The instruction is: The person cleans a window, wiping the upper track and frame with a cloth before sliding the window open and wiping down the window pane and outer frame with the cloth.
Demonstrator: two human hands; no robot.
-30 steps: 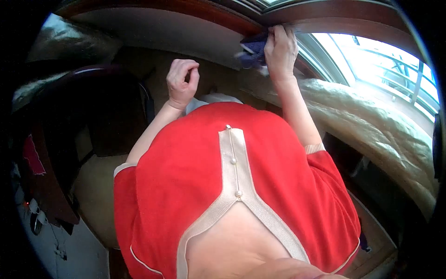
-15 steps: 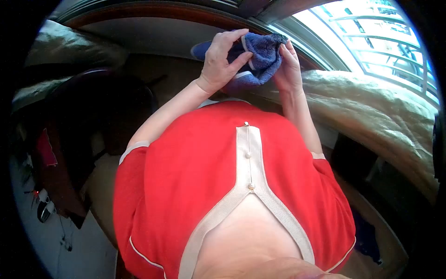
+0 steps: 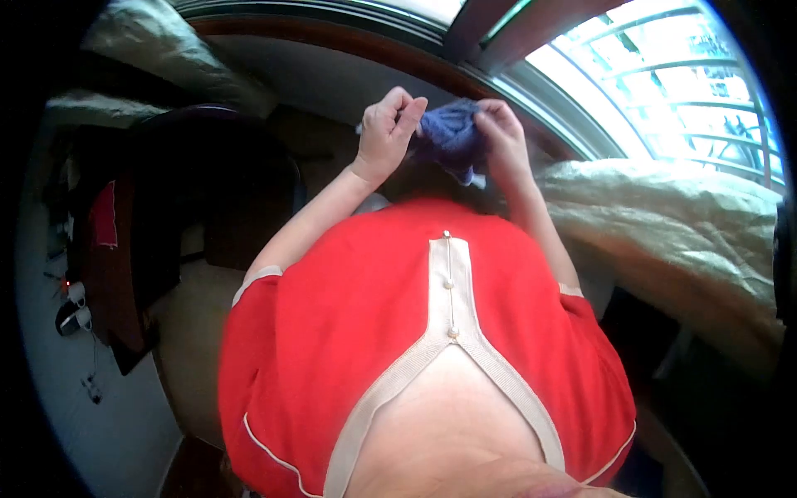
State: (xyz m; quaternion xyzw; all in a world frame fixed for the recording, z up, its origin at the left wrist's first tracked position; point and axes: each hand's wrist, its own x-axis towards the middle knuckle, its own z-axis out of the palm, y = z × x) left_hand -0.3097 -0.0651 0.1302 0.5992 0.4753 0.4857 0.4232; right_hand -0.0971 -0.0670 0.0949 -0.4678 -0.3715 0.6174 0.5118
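A crumpled blue-purple cloth [image 3: 451, 137] with a pale edge is stretched between my two hands, in front of my red top. My left hand [image 3: 386, 137] is closed on the cloth's left end, thumb pressed toward the fingers. The right end is pinched in my right hand [image 3: 503, 139], close to the window frame. The cloth's lower part hangs in folds between the hands.
Beyond the hands runs a wooden window frame [image 3: 498, 50], with a bright barred window [image 3: 689, 91] at the upper right. Pale curtain fabric [image 3: 664, 220] lies along the right. A dark chair [image 3: 216, 158] and a brown desk [image 3: 124, 266] stand at the left.
My right hand came away from the window frame with the cloth, and my left hand took hold of it. Since then the cloth has bunched up and moved slightly down.
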